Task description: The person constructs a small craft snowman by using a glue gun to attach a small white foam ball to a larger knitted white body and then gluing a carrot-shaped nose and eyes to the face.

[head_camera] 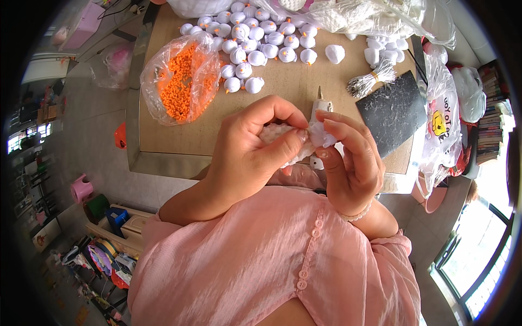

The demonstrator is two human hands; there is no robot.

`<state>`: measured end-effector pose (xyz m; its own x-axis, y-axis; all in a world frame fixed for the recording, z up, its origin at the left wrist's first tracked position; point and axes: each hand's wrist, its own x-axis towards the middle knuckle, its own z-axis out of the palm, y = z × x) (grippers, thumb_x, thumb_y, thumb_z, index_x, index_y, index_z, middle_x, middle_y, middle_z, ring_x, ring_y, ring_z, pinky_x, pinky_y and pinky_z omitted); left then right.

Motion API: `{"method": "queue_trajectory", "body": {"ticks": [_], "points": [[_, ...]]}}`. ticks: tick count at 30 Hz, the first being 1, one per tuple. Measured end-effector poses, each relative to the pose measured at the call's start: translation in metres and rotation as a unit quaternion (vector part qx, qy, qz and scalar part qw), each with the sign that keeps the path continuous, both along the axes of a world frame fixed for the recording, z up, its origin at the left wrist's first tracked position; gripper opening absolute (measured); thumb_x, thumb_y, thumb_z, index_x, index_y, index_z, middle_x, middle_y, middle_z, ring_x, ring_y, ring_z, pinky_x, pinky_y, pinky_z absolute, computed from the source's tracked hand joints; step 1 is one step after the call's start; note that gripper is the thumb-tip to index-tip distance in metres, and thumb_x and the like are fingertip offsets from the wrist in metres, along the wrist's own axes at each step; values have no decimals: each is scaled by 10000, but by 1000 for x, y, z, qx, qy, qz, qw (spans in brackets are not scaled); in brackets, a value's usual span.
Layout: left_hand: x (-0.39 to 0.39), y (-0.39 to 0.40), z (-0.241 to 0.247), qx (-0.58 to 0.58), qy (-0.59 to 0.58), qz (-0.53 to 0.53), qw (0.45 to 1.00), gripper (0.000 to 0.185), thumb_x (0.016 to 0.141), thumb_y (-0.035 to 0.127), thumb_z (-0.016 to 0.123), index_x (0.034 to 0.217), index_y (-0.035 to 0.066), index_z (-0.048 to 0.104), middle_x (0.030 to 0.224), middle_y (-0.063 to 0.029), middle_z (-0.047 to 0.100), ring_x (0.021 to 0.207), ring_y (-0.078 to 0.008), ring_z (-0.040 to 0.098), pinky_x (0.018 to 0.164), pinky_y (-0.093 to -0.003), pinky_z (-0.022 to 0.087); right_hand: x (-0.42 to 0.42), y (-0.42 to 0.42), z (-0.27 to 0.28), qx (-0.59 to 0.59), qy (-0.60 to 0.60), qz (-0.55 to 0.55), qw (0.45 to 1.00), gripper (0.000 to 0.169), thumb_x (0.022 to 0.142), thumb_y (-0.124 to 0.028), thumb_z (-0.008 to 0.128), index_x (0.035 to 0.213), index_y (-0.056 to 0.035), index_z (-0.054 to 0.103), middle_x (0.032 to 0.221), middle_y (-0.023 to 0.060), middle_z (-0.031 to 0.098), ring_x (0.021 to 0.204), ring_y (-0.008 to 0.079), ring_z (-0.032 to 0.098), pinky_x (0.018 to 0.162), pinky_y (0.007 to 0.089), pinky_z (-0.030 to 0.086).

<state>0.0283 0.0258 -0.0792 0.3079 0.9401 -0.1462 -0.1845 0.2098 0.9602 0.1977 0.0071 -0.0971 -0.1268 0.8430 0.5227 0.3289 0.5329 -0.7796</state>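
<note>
My left hand (261, 142) pinches a white, nubbly textile piece (274, 131) between thumb and fingers. In my right hand (352, 155) is a small gathered white fabric bit (322, 134), held at the fingertips. The two white pieces meet between my hands; whether they are joined cannot be seen. Just beyond my fingers a white tool with a pointed metal tip, apparently a glue gun (321, 105), lies on the table, partly covered by my hands. Past it are several white snowman-like heads with orange noses (257, 58).
A clear plastic bag of small orange pieces (179, 81) lies at the left of the table (179, 140). At right are a dark board (393, 110), a tied bundle of wires (372, 79) and white lumps (385, 51). A plastic bag of white textile (359, 16) covers the back edge.
</note>
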Motion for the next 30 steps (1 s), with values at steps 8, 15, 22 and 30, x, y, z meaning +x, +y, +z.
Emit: {"method": "queue_trajectory", "body": {"ticks": [8,15,22,30], "points": [[-1,0,0,-3,9,-5,1000,63,881,35,616,906,-9,579,768,-23,597,555,-35,537,477,-186,432,0,0,0,-2,-2,-1,1000,293,793,81,650,1076,39,588,1073,184,638,889,229,659,663,264,549],[0,-1,-1,-7,9,-1,1000,62,879,31,613,909,-14,583,773,-28,604,558,-37,543,478,-189,439,1,-1,0,-7,-6,1,1000,283,798,83,645,1072,46,587,1077,184,633,879,225,660,669,265,555],[0,-1,-1,-18,7,0,1000,67,877,33,618,911,-14,585,777,-28,605,564,-35,544,478,-190,440,1,-1,-1,-11,1,2,1000,280,802,96,634,1074,51,585,1080,186,629,894,233,659,679,270,564],[0,-1,-1,-27,7,-3,1000,68,879,38,620,909,-12,585,779,-22,602,567,-29,535,486,-187,440,1,-2,-2,-13,2,3,1000,279,808,96,627,1080,52,582,1087,188,626,907,234,656,686,270,566]]}}
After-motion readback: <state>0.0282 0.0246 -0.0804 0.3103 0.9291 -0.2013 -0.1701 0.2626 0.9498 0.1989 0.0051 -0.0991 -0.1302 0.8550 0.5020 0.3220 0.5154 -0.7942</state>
